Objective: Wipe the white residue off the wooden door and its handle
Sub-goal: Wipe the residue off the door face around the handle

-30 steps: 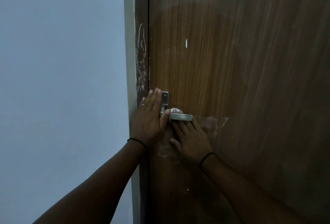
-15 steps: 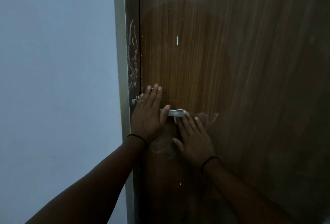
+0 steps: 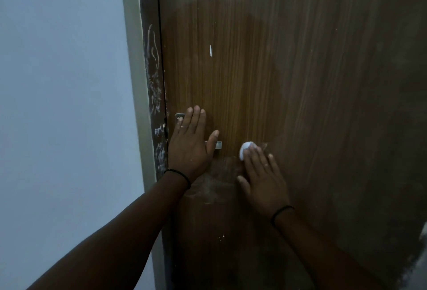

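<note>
The wooden door [image 3: 288,82] is seen shut and upright, its grain running vertically, with its left edge meeting a dark frame strip [image 3: 153,82] that is streaked with white residue. The metal handle [image 3: 218,145] is mounted near that left edge of the door, its long axis lying horizontally and its free end pointing right, away from the edge; only that short end and a corner of the backplate [image 3: 179,116] above are visible, the rest being covered. The left hand [image 3: 189,149] is laid flat over the handle and backplate, fingers straight and pointing up, thumb spread to the right across the lever, so nothing is gripped by it. The right hand [image 3: 263,179] is pressed flat against the door just right of the handle's free end, fingers extended up and to the left, and a white wad [image 3: 245,151] is held against the wood under the fingertips; whether it is cloth or tissue cannot be told, and most of it is hidden by the fingers. A pale smeared patch [image 3: 208,185] is left on the door below the handle, between the two wrists. A small white fleck [image 3: 210,50] is seen higher on the door. The door's right side is lost in dim light, and the pale wall [image 3: 60,105] is cut off at the left.
</note>
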